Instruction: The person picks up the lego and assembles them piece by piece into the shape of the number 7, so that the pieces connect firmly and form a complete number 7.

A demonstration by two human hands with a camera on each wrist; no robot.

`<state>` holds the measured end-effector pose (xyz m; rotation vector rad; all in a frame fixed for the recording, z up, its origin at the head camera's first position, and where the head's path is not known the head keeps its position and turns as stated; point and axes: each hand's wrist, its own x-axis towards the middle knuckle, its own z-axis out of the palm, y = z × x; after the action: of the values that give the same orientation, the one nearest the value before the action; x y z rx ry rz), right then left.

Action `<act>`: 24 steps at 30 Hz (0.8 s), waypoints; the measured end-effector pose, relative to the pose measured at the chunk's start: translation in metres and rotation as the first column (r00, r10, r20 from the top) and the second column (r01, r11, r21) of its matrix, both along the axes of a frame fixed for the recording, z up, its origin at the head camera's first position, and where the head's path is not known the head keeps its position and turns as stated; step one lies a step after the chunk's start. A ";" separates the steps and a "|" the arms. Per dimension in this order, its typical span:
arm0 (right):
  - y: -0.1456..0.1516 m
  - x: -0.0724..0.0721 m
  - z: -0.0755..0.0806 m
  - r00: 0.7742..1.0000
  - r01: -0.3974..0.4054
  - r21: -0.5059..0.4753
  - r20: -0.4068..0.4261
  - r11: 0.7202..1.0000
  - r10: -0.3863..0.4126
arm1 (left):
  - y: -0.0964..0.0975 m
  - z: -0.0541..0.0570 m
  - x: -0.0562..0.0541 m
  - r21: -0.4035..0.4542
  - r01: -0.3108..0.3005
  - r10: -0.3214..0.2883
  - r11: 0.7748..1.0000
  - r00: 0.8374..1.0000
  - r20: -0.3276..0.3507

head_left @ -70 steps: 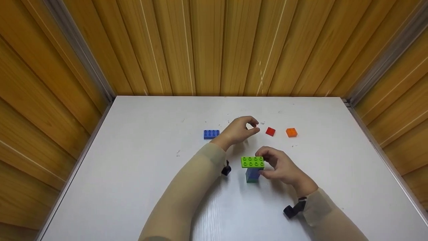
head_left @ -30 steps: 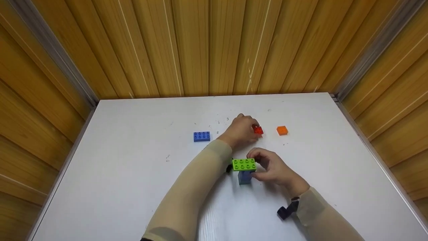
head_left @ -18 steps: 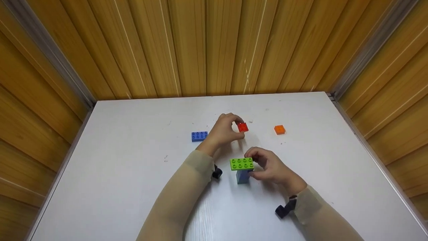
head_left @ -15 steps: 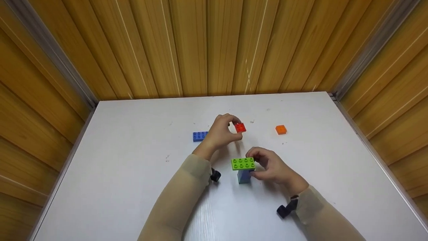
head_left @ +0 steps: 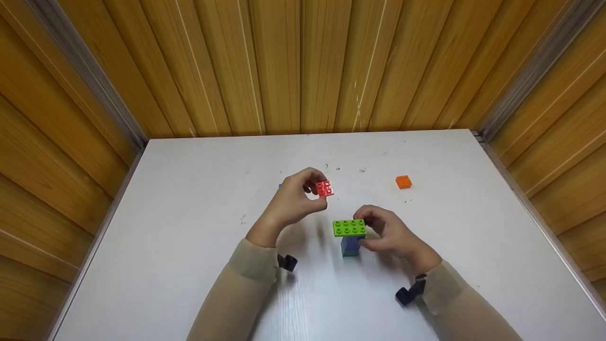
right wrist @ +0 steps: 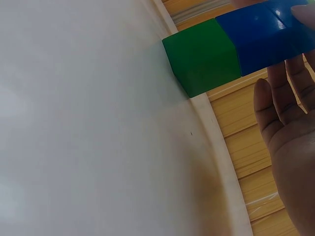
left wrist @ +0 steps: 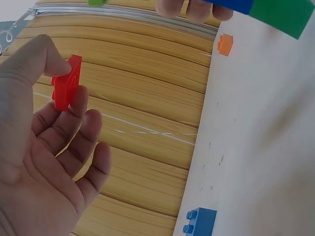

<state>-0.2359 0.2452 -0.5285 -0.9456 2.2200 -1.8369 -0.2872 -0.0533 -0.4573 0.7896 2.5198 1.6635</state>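
Note:
My left hand [head_left: 294, 199] pinches a small red toy brick [head_left: 325, 188] between thumb and fingertips, raised above the table. In the left wrist view the red brick [left wrist: 67, 83] is tilted, its studs facing left. Just right of it, my right hand [head_left: 397, 237] grips an upright stack of bricks with thumb and fingers. On top of that stack sits a wide lime green brick [head_left: 349, 228], overhanging to the left. Below it come the blue part [right wrist: 263, 37] and a green brick [right wrist: 203, 59] at the bottom. The hand partly covers the blue part.
An orange brick [head_left: 403, 182] lies on the white table [head_left: 189, 199] toward the back right. Behind the left hand, a loose blue brick [left wrist: 203, 223] is almost hidden in the head view. Wood-patterned panels [head_left: 303, 66] enclose the back and sides.
The left hand took the red brick off the table, lifted it and carried it left and nearer. The right hand has kept its grip on the stack.

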 end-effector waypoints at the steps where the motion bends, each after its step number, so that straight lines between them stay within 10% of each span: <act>1: 0.000 0.000 0.000 1.000 0.001 0.001 0.001 1.000 -0.001 | -0.003 0.002 0.003 0.012 -0.003 0.003 1.000 1.000 -0.003; 11: -0.001 0.000 -0.001 1.000 0.002 -0.016 -0.021 1.000 -0.003 | -0.023 0.009 0.034 0.112 -0.078 0.078 0.991 0.997 0.001; 24: -0.005 -0.003 -0.002 0.988 0.132 -0.031 -0.078 0.991 -0.134 | -0.018 -0.023 0.029 0.121 -0.009 -0.006 0.993 0.993 0.120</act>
<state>-0.2385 0.2407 -0.5303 -0.9115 2.3660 -1.9202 -0.2578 -0.0715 -0.4807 0.6733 2.3596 1.8206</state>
